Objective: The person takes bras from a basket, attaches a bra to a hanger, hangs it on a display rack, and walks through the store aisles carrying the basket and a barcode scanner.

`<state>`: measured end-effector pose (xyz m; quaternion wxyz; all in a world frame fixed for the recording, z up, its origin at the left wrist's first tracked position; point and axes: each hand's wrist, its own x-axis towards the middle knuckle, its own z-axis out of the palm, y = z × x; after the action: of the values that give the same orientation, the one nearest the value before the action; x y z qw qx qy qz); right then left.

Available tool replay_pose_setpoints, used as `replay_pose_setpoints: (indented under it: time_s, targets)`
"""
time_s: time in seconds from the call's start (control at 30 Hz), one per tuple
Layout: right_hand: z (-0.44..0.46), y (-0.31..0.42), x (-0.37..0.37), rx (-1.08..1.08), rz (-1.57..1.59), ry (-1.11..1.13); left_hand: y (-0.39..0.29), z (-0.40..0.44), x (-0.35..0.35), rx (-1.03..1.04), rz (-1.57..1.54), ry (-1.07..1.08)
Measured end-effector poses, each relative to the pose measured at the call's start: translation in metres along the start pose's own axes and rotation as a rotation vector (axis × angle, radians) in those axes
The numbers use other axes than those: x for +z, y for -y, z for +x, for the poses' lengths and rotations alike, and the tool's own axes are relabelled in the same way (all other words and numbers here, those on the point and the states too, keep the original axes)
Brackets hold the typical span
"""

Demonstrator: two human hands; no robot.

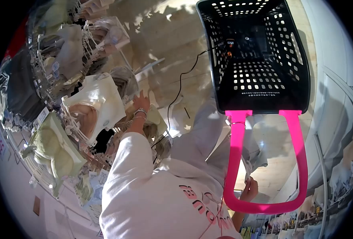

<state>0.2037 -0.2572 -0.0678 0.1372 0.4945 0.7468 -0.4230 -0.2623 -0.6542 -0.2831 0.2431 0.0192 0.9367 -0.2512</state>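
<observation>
My left hand point(141, 102), a band round its wrist, reaches among garments hung on the rack at the left. Its fingers are apart beside a cream garment point(104, 99) and a pale olive one point(154, 119); no hold on either shows. Lower right, behind the pink handle point(300, 159) of a black basket point(260, 101), my right hand point(250, 189) is closed round the narrow pale end of a grey garment point(256, 157). The handle hides part of that hand and forearm.
Light green underwear point(53, 149) and more garments on clear hangers fill the left. A thin black cable point(180, 85) runs from the basket toward my body. Another garment rack point(296, 223) stands lower right, beside a pale wall panel point(340, 55).
</observation>
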Motion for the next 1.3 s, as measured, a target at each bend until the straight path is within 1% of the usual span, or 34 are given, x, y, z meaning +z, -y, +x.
replay_pose_setpoints:
  time_s: [0.03,0.1,0.13,0.2,0.27,0.3,0.37,0.4,0.43,0.47,0.53,0.57,0.6,0.63,0.7,0.77,0.83,0.87,0.97,1.0,1.07,1.13,1.17,1.2,1.23,1.27,1.3]
  targets:
    - [0.003,0.002,0.002,0.013,-0.018,-0.013,-0.001,0.008,-0.003,0.001,0.031,-0.021]
    - [0.006,0.008,0.002,0.041,-0.051,-0.034,0.002,0.015,-0.010,0.097,0.068,-0.028]
    - [0.009,0.010,0.003,0.017,-0.073,-0.047,0.004,0.015,-0.011,0.145,0.084,-0.034]
    - [0.011,0.021,0.003,0.037,-0.046,-0.050,0.007,0.007,0.001,0.105,-0.137,0.341]
    - [0.013,0.027,0.002,0.015,-0.007,-0.069,0.013,-0.012,0.054,0.338,0.152,0.612]
    - [0.010,0.022,0.004,0.023,0.007,-0.071,0.057,-0.028,0.123,0.743,-0.345,0.307]
    - [0.002,0.013,0.009,0.039,0.036,-0.081,0.046,-0.076,0.164,0.961,-0.403,0.197]
    - [-0.001,0.013,0.010,-0.012,0.020,-0.113,0.017,-0.111,0.130,0.432,-0.646,0.607]
    - [-0.005,0.008,0.011,0.065,0.010,-0.075,-0.010,-0.139,0.085,0.349,-0.547,0.683]
    - [-0.010,0.005,0.017,0.032,0.268,-0.169,-0.019,-0.153,0.096,0.585,-0.434,0.672]
    - [-0.017,0.021,0.009,-0.053,0.307,-0.216,-0.037,-0.184,0.078,0.426,-0.702,0.621]
    - [-0.015,0.057,-0.009,-0.162,0.078,-0.256,-0.042,-0.191,0.071,0.347,-0.835,0.593]
    - [-0.025,0.050,-0.013,-0.132,0.048,-0.213,-0.040,-0.181,0.083,0.388,-0.841,0.587]
    - [-0.035,0.041,-0.016,-0.102,0.018,-0.168,-0.039,-0.177,0.074,0.336,-0.830,0.576]
    - [-0.054,0.038,-0.026,-0.139,0.003,-0.192,-0.044,-0.168,0.051,0.241,-0.812,0.550]
    - [-0.070,0.028,-0.035,-0.257,-0.061,-0.301,-0.052,-0.156,0.021,0.277,-0.846,0.574]
    - [-0.087,0.021,-0.048,-0.239,-0.058,-0.361,-0.060,-0.150,-0.011,0.308,-0.876,0.599]
    - [-0.097,0.016,-0.056,-0.229,-0.059,-0.387,-0.067,-0.161,-0.039,0.256,-0.915,0.547]
    - [-0.120,0.000,-0.081,-0.291,-0.091,-0.539,-0.082,-0.190,-0.094,0.558,-0.711,0.299]
    - [-0.127,-0.006,-0.092,-0.272,-0.091,-0.562,-0.090,-0.200,-0.110,0.613,-0.523,0.303]
    - [-0.145,-0.022,-0.114,-0.188,-0.092,-0.640,-0.096,-0.216,-0.112,0.894,-0.322,0.347]
    - [-0.162,-0.045,-0.140,-0.226,0.089,-0.740,-0.117,-0.234,-0.108,1.379,0.475,0.199]
    - [-0.173,-0.050,-0.155,-0.200,0.096,-0.789,-0.123,-0.302,-0.191,1.049,0.333,0.303]
    - [-0.186,-0.056,-0.175,-0.170,0.101,-0.832,-0.134,-0.319,-0.189,1.126,0.457,0.232]
    - [-0.199,-0.060,-0.196,-0.192,0.131,-0.904,-0.156,-0.348,-0.207,1.219,0.524,0.256]
    - [-0.211,-0.069,-0.215,-0.156,0.140,-0.918,-0.172,-0.385,-0.236,1.302,0.591,0.285]
    - [-0.224,-0.081,-0.236,-0.153,0.143,-0.943,-0.189,-0.416,-0.251,1.372,0.654,0.316]
